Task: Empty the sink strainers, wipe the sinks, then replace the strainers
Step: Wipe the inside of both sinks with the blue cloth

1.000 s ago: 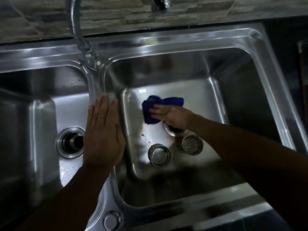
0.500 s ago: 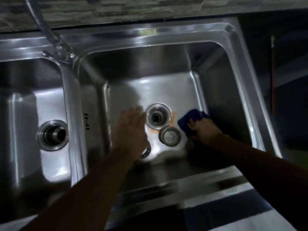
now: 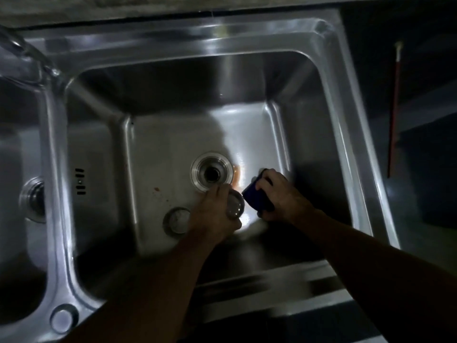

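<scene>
1. Left hand (image 3: 214, 211): half a second ago hovering open beside the drain, now down on the floor of the right basin (image 3: 158, 149), fingers closed round the strainer (image 3: 235, 203); a lift toward the open drain (image 3: 212, 172) seems likely.
2. Right hand (image 3: 282, 196): clenched on the blue cloth (image 3: 256, 195), just right of that strainer.
3. Second strainer (image 3: 176, 220): lying loose, just left of the left hand.
4. Surface: orange residue (image 3: 238, 177) remains between drain and cloth; wiping unfinished.
5. Room: dim; left basin (image 3: 14, 149) drain also open.

Glossy brushed-steel sink (image 3: 329, 78) w/ shiny metal strainers (image 3: 236, 203), prob. soft cloth (image 3: 257, 198).
</scene>
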